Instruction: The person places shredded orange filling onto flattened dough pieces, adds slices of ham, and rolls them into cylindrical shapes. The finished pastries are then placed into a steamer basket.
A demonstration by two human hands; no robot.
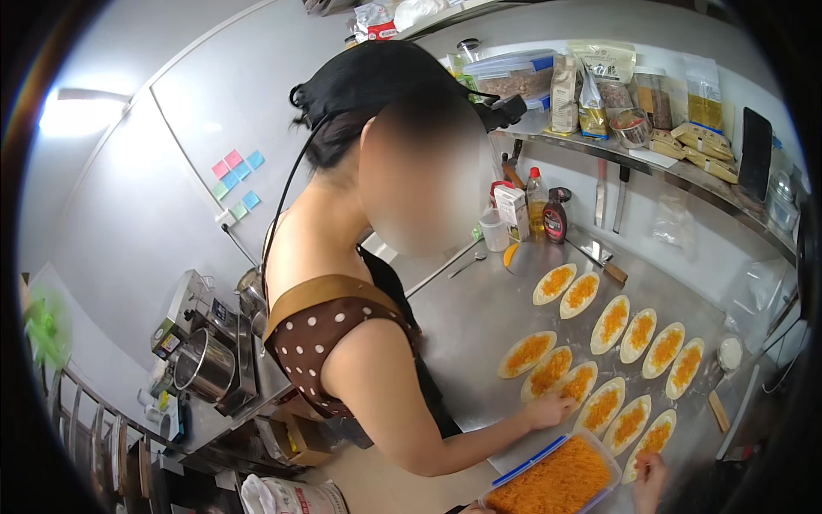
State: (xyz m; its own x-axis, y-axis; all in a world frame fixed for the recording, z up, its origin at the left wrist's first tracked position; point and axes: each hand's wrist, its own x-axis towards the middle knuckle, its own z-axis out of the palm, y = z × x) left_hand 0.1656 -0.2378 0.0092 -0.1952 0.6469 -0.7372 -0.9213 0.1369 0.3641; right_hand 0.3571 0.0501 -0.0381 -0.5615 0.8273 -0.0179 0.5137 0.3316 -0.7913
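At the lower right, my right hand [650, 478] has its fingertips at the orange shredded topping of the nearest oval dough piece [668, 421]; whether it pinches any shreds is unclear. Only a sliver of my left hand [478, 509] shows at the bottom edge, holding the left end of a clear plastic container [613, 459] with a blue-clipped rim. Orange shreds [546, 482] fill the container. Beyond it, a co-worker's hand [552, 411] touches the topping on another dough piece [581, 379]. Several more topped dough ovals [610, 324] lie in two rows on the steel table.
A co-worker [379, 385] in a polka-dot top leans over the steel table [462, 334] from the left. A wooden-handled scraper [718, 411] and white powder bowl [730, 354] lie right. Bottles [555, 215] stand at the back below a loaded shelf [616, 151].
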